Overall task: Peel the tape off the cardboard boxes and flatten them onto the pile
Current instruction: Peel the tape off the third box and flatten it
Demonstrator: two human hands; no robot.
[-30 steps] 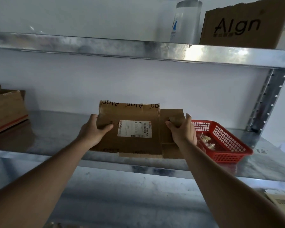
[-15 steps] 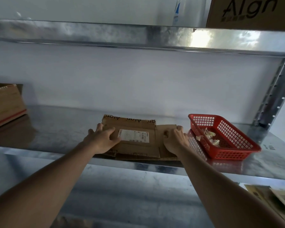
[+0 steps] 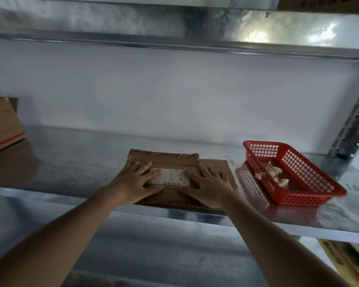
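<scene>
Cardboard box (image 3: 174, 162), flattened, lies on the metal shelf (image 3: 71, 162). Left hand (image 3: 136, 181) and right hand (image 3: 210, 186) press flat on it, fingers (image 3: 142, 167) straight and spread, either side of the white label (image 3: 172, 177). Red basket (image 3: 294, 195) with scraps sits right of the right hand's fingers, apart from them. Another box (image 3: 2, 123) stands far left.

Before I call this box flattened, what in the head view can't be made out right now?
- Flattened box: the middle is covered by the left hand and right hand, so leftover tape is unknowable.
- White label: print too small.
- Pile beneath the box: hidden.
- Red basket: pale scraps inside are blurred.
- Left-edge box: cropped.
</scene>
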